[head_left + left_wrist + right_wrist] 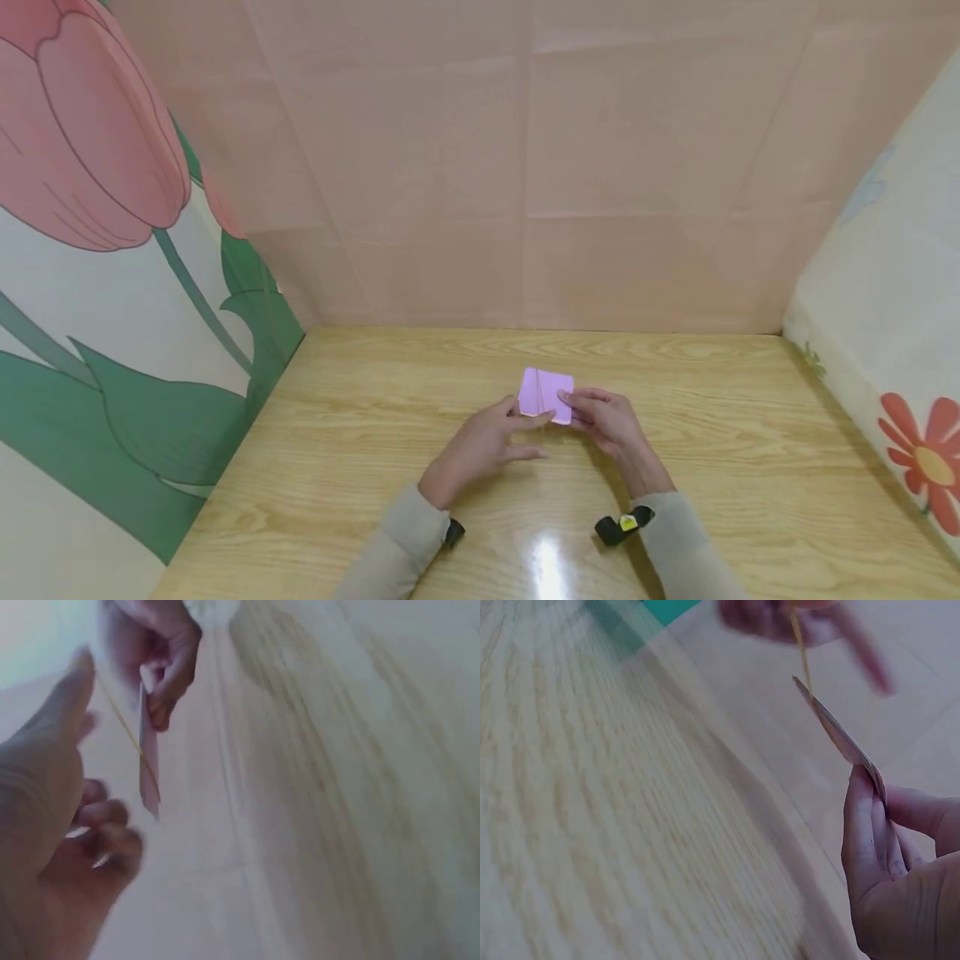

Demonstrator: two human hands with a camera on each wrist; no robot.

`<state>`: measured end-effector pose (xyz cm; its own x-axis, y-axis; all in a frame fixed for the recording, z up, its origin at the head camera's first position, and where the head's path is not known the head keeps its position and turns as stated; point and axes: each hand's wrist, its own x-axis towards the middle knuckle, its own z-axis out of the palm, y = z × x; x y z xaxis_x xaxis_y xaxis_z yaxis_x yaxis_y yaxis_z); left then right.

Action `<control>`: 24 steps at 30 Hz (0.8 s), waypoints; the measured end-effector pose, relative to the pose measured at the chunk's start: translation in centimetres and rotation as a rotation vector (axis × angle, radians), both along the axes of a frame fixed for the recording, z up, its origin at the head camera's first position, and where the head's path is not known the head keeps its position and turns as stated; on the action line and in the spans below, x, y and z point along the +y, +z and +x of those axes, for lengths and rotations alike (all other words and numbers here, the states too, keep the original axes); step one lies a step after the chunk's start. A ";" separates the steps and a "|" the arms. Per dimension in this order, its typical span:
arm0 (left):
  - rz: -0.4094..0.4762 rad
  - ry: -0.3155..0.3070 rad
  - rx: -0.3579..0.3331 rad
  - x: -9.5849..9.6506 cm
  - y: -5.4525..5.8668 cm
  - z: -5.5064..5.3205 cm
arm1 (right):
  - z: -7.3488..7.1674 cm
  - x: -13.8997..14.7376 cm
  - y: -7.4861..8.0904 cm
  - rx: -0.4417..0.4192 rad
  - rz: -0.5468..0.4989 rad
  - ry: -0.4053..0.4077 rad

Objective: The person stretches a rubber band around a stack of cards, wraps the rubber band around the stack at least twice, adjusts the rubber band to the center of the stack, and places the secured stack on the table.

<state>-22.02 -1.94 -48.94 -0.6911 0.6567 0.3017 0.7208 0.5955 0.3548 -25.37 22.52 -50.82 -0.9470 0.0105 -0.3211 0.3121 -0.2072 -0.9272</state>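
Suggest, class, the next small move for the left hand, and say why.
The left hand should probably bring the rubber band round the purple card stack: in both wrist views a strand runs straight from that hand to the stack's edge, not yet lying flat. The right hand pinches the stack's other end, so it could likely hold steady meanwhile.
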 end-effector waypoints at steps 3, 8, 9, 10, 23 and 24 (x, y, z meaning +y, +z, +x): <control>-0.127 0.059 0.367 0.6 0.5 0.3 | 0.1 0.0 -0.1 0.002 0.005 -0.021; -0.262 0.250 0.661 1.3 0.5 0.5 | 0.0 -0.1 0.2 0.006 0.015 -0.067; -0.280 0.293 0.660 1.4 0.6 0.6 | 0.1 -0.2 0.3 0.010 0.014 -0.079; -0.295 0.336 0.656 1.4 0.6 0.7 | 0.1 -0.3 0.4 0.016 0.015 -0.091; -0.071 0.418 0.279 2.0 1.1 1.6 | 0.2 -0.7 0.7 0.041 0.034 -0.198; -0.018 0.414 0.208 2.0 1.1 1.6 | 0.2 -0.6 0.7 0.041 0.030 -0.206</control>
<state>-20.44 0.07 -47.80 -0.8223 0.3446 0.4528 0.4759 0.8528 0.2152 -25.18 21.88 -50.09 -0.9362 0.2142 -0.2787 0.2277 -0.2344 -0.9451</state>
